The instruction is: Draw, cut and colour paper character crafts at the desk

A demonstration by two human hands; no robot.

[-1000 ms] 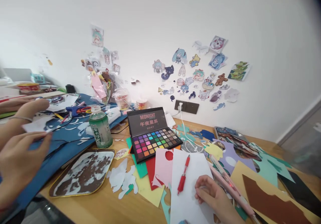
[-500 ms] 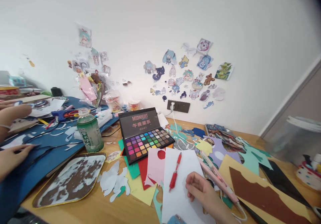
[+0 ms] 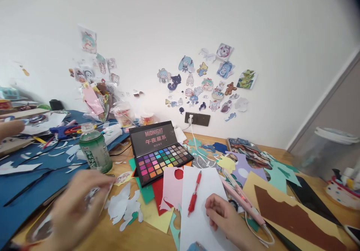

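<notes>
My left hand (image 3: pixel 81 208), smeared by motion, passes over the tray (image 3: pixel 36 226) with brown and white patches. A greyish mottled patch shows between its thumb and forefinger; whether that is a held piece or the tray behind, I cannot tell. My right hand (image 3: pixel 222 213) rests loosely curled on a white sheet of paper (image 3: pixel 206 183), with nothing visible in its fingers. A red pen (image 3: pixel 194 196) lies on the same sheet, left of that hand. Right of the hand lies a pink corded tool (image 3: pixel 244 200). White paper cut-outs (image 3: pixel 123 206) lie between my hands.
A green-labelled bottle (image 3: pixel 96 150) stands behind my left hand. An open eyeshadow palette (image 3: pixel 160 155) sits mid-table among coloured paper. Brown paper (image 3: pixel 292 213) covers the right. Another person's hand (image 3: pixel 11 129) shows at the left edge above a blue mat (image 3: pixel 25 183).
My left hand has come rightward from the blue mat to over the tray. My right hand stays on the paper. The view has shifted slightly.
</notes>
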